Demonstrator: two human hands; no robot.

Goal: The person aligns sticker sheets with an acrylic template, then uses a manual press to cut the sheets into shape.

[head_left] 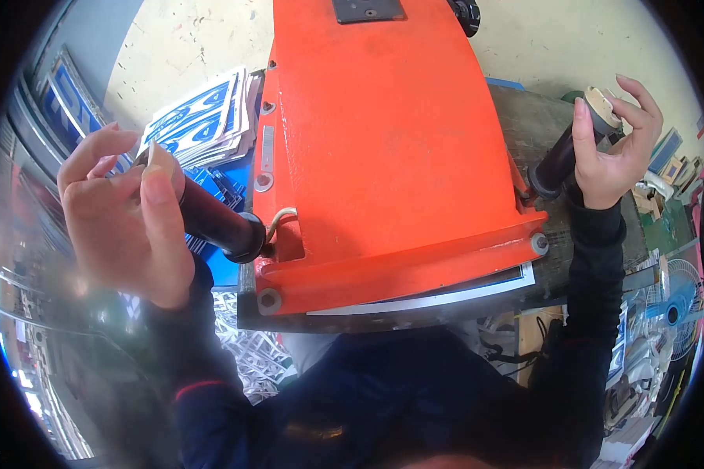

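Our left hand (pixel 121 227) and right hand (pixel 614 152) pinch the left cap (pixel 162 159) and right cap (pixel 601 106); if lying crooked, the near sheet (pixel 434 299) could crease.

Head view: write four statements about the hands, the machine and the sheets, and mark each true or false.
1. The left hand is at a black cylindrical handle beside the orange-red metal machine. True.
2. The right hand lies flat on the machine's top. False: it is at the second black cylindrical handle.
3. The stack of blue-and-white printed sheets is right of the machine in the picture. False: it is left of it.
4. A white-edged sheet shows beneath the machine's near edge. True.
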